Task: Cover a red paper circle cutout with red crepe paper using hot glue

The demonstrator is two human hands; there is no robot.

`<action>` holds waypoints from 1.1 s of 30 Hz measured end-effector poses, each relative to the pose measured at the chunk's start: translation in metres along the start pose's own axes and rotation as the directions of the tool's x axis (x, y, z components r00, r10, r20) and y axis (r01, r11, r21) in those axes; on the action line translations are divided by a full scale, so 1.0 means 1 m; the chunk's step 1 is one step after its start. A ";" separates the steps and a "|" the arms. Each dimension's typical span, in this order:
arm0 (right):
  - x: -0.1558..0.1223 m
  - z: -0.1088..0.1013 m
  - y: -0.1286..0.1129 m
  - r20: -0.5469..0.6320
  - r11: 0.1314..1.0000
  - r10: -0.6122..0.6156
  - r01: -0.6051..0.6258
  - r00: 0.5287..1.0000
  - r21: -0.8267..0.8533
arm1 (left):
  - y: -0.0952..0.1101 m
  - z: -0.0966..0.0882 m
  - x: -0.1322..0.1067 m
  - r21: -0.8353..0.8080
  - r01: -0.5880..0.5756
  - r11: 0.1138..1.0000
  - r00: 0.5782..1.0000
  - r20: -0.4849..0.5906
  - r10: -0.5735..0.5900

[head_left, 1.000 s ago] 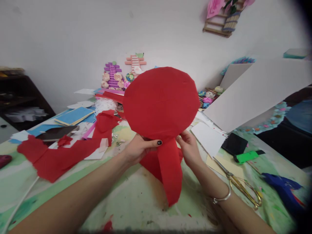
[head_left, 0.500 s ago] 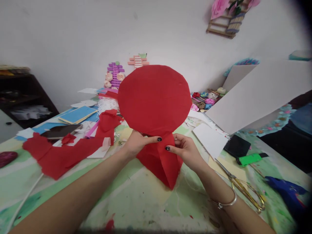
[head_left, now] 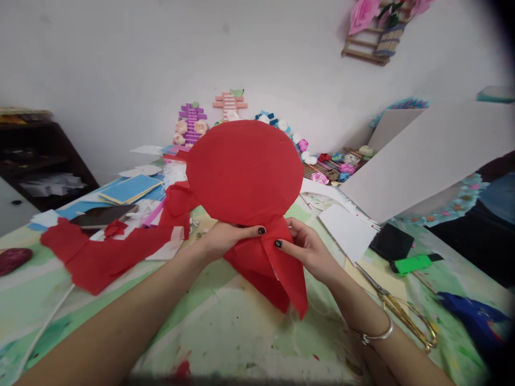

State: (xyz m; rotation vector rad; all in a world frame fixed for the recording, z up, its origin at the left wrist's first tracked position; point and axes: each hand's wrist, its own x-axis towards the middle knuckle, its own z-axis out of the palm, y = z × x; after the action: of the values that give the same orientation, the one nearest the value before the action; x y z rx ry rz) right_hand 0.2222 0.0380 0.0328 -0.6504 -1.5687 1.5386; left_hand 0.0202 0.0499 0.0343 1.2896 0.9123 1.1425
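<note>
I hold up a round red crepe paper piece (head_left: pixel 245 171) above the table, its lower tail hanging down to the tabletop. My left hand (head_left: pixel 225 241) pinches the paper at the neck below the round part, thumb on the front. My right hand (head_left: pixel 306 247) grips the same neck from the right, thumb pressed on a fold of the tail. A long strip of red crepe paper (head_left: pixel 108 252) lies on the table to the left.
Gold scissors (head_left: pixel 398 311), a black pad (head_left: pixel 392 242), a green marker (head_left: pixel 414 262) and a blue glue gun (head_left: pixel 475 316) lie at the right. A large white board (head_left: pixel 426 155) leans behind them. Blue sheets (head_left: pixel 129 188) and paper flower crafts (head_left: pixel 193 123) sit at the back.
The round red paper has tilted lower and shifted left. My right thumb came onto the front of the neck, and the tail has been folded across and spread to the right.
</note>
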 end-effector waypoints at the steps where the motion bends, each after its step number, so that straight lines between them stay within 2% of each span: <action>1: 0.000 0.001 0.001 -0.001 1.000 -0.005 0.005 1.000 0.002 | 0.000 0.000 0.000 -0.027 0.001 1.000 1.000 0.003 -0.001; 5: -0.001 0.005 0.004 0.025 0.997 0.052 -0.053 0.998 0.053 | 0.000 0.001 0.001 -0.087 0.009 0.996 0.999 -0.037 -0.013; 9: -0.001 0.004 0.006 0.049 0.992 0.060 -0.065 0.997 0.108 | 0.004 0.002 0.000 -0.052 0.034 0.998 0.997 -0.074 -0.038; 21: -0.001 0.005 0.006 0.025 0.986 0.079 -0.082 0.997 0.142 | 0.007 0.001 0.000 0.154 -0.042 0.987 0.997 -0.052 0.050; 33: -0.002 0.000 -0.004 0.048 0.979 0.134 -0.140 0.990 0.145 | 0.007 0.004 -0.002 0.138 -0.052 0.989 0.996 -0.060 0.060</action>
State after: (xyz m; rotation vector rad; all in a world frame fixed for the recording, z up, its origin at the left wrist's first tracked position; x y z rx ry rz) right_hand 0.2245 0.0358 0.0364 -0.6600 -1.4452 1.7608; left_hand 0.0224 0.0464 0.0418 1.4032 1.0217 1.1878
